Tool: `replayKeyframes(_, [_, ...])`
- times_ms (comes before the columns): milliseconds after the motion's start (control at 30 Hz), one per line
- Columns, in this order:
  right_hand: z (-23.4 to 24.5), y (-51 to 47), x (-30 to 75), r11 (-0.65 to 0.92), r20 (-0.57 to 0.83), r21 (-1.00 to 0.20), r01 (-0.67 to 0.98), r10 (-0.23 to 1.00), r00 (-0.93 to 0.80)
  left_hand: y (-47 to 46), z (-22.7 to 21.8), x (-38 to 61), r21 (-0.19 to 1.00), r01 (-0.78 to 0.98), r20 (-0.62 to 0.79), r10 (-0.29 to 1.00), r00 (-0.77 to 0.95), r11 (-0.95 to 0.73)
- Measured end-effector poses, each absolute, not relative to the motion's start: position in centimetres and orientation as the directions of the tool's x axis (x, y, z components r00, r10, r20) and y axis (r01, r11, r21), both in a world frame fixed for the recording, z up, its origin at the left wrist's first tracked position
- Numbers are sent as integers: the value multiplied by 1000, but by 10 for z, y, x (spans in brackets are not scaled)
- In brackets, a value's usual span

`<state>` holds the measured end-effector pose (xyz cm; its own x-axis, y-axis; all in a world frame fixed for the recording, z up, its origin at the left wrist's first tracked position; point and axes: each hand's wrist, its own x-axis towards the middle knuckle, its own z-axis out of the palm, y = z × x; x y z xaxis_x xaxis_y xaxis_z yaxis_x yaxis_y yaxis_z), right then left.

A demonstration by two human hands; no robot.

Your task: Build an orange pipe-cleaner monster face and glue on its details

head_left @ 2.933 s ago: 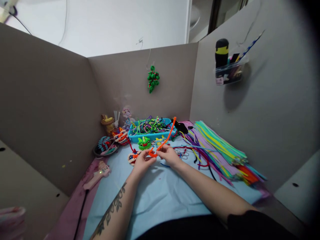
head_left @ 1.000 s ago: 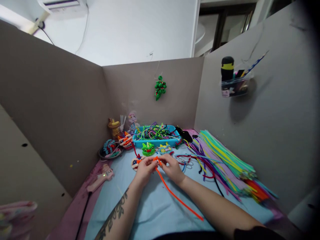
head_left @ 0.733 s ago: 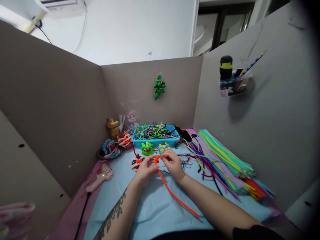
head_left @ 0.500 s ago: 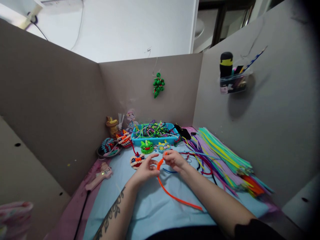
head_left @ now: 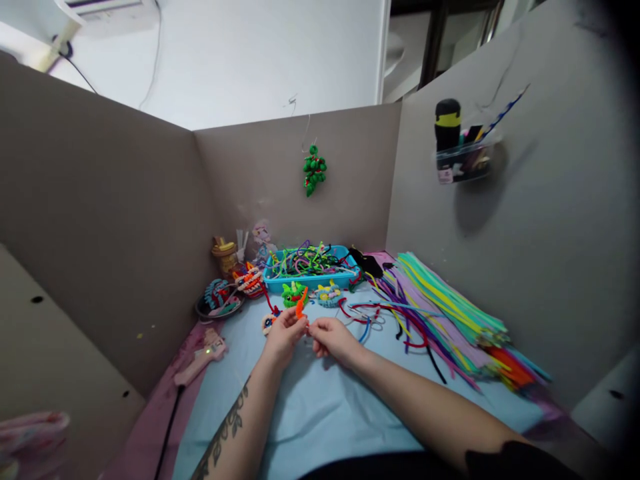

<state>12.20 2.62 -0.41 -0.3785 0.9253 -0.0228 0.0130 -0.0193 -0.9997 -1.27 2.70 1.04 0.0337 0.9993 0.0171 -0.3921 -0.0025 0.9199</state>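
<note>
An orange pipe cleaner (head_left: 301,304) sticks up from between the thumb and fingers of my left hand (head_left: 283,341), its upper part thick and coiled. Close beside it, the fingertips of my right hand (head_left: 331,339) are pinched together at the lower end of the orange piece. How that end runs is hidden by the fingers. Just behind my hands stand a green animal head (head_left: 294,293) and a light blue and yellow one (head_left: 329,294), both of fuzzy pipe cleaner. A cream and red head (head_left: 269,323) is partly covered by my left hand.
A blue tray (head_left: 280,284) of tangled pipe cleaner pieces stands at the back. Bundles of long pipe cleaners (head_left: 445,307) lie right. At left are a pink glue gun (head_left: 201,360) with its cord and a dark bowl (head_left: 220,313). Grey panels (head_left: 295,207) enclose the table.
Both hands have come lower and closer together. The orange pipe cleaner now points upward from my left hand, and its long tail no longer shows across the cloth.
</note>
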Motion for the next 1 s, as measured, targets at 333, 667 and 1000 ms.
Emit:
replayKeyframes(333, [-5, 23, 125, 113, 27, -974, 198, 919, -394, 26, 12, -10, 926, -377, 25, 999, -34, -35])
replayKeyframes(667, [-8, 20, 123, 227, 60, -915, 332, 894, -444, 27, 15, -8, 913, -401, 41, 994, -103, -79])
replayKeyframes(1000, [0, 23, 120, 365, 278, -893, 262, 907, -317, 26, 19, -13, 904, -423, 35, 998, -60, -57])
